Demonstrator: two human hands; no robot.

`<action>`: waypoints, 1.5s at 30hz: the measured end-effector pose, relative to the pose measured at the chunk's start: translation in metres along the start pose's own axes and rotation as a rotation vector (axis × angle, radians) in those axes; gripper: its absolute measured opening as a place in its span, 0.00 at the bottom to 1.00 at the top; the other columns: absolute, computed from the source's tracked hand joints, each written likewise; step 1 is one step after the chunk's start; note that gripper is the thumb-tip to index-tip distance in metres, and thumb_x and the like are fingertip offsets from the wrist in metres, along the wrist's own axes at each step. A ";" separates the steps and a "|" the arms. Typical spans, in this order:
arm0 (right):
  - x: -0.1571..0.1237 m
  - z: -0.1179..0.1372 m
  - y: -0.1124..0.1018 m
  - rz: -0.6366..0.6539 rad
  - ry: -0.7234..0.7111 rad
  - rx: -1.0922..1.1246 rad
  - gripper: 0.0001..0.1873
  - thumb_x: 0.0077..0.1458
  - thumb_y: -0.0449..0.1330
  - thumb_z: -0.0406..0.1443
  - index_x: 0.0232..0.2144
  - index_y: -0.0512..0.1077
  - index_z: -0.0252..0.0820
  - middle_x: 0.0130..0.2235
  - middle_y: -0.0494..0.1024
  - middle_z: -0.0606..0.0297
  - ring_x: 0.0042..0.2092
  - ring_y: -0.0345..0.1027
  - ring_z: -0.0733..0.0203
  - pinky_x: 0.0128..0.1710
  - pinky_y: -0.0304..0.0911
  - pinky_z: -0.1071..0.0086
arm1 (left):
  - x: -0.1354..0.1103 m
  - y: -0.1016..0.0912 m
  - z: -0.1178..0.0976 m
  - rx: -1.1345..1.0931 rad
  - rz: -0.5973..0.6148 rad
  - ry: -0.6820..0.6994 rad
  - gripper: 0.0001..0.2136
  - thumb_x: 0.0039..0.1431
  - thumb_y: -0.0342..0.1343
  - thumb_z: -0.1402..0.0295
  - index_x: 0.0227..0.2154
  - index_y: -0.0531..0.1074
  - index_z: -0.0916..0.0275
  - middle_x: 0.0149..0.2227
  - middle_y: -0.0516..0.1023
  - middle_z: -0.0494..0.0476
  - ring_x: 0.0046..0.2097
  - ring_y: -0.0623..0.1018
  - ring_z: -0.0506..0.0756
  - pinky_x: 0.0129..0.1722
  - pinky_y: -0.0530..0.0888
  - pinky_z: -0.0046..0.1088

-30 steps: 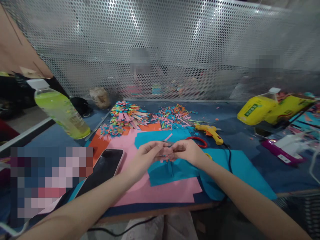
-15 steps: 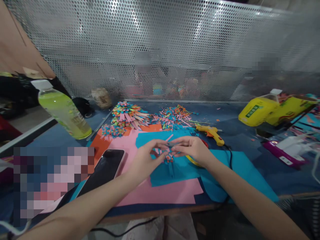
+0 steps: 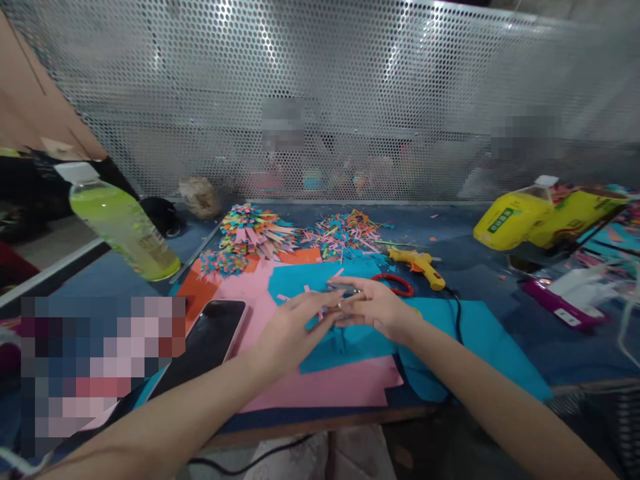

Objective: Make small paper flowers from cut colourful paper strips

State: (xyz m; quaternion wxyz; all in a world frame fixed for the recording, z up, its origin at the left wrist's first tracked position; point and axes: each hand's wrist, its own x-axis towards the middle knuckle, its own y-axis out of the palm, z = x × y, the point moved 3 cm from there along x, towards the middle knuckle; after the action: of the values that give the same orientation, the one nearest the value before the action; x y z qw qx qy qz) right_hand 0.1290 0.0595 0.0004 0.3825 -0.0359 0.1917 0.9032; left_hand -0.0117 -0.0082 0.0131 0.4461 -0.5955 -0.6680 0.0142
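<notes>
Matt paper [image 3: 325, 387] lies right of the glossy phone [image 3: 213, 337], with a smooth plastic bottle [image 3: 125, 230] and metal screen [image 3: 345, 73] (perforated, shiny) behind it.

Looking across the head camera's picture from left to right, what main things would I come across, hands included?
Green drink bottle, black-screened phone, left hand, right hand, yellow glue gun, yellow bottle.

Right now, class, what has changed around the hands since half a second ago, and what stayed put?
The left hand has straightened its fingers toward the right hand, mostly hiding the small paper cluster between them; the red loop beyond shows more fully. Any grasp or release is hidden. The phone, glue gun and green bottle stayed put.
</notes>
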 end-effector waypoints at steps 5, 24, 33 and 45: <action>-0.002 0.001 0.001 0.090 0.018 0.037 0.35 0.43 0.61 0.27 0.54 0.55 0.35 0.33 0.78 0.57 0.36 0.73 0.56 0.41 0.67 0.58 | 0.001 -0.001 0.004 0.069 0.025 -0.017 0.10 0.54 0.51 0.70 0.39 0.72 0.57 0.38 0.78 0.51 0.40 0.77 0.52 0.39 0.72 0.26; 0.003 0.001 -0.013 -0.057 0.057 0.039 0.14 0.49 0.57 0.35 0.40 0.68 0.38 0.36 0.73 0.60 0.29 0.68 0.67 0.23 0.63 0.74 | 0.015 -0.019 0.015 -0.577 -0.276 -0.356 0.08 0.47 0.58 0.70 0.32 0.70 0.64 0.30 0.75 0.54 0.28 0.74 0.49 0.28 0.73 0.25; 0.006 0.003 -0.019 -0.080 0.044 0.224 0.21 0.55 0.48 0.46 0.43 0.64 0.36 0.49 0.68 0.51 0.39 0.70 0.58 0.29 0.66 0.68 | 0.016 -0.024 0.018 -0.738 -0.459 -0.338 0.06 0.46 0.59 0.71 0.29 0.71 0.61 0.28 0.76 0.51 0.24 0.73 0.48 0.20 0.69 0.22; 0.000 -0.004 0.009 0.122 -0.003 0.091 0.17 0.41 0.64 0.30 0.37 0.71 0.35 0.35 0.77 0.58 0.37 0.72 0.59 0.43 0.66 0.60 | 0.011 0.004 0.010 -0.311 0.041 -0.230 0.15 0.52 0.53 0.69 0.44 0.68 0.58 0.40 0.77 0.54 0.43 0.75 0.54 0.45 0.70 0.33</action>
State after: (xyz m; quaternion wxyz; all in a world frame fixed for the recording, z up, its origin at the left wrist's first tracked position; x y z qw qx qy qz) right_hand 0.1222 0.0521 -0.0008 0.3281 -0.0052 0.2340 0.9152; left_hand -0.0138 0.0072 0.0111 0.2691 -0.6651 -0.6965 -0.0119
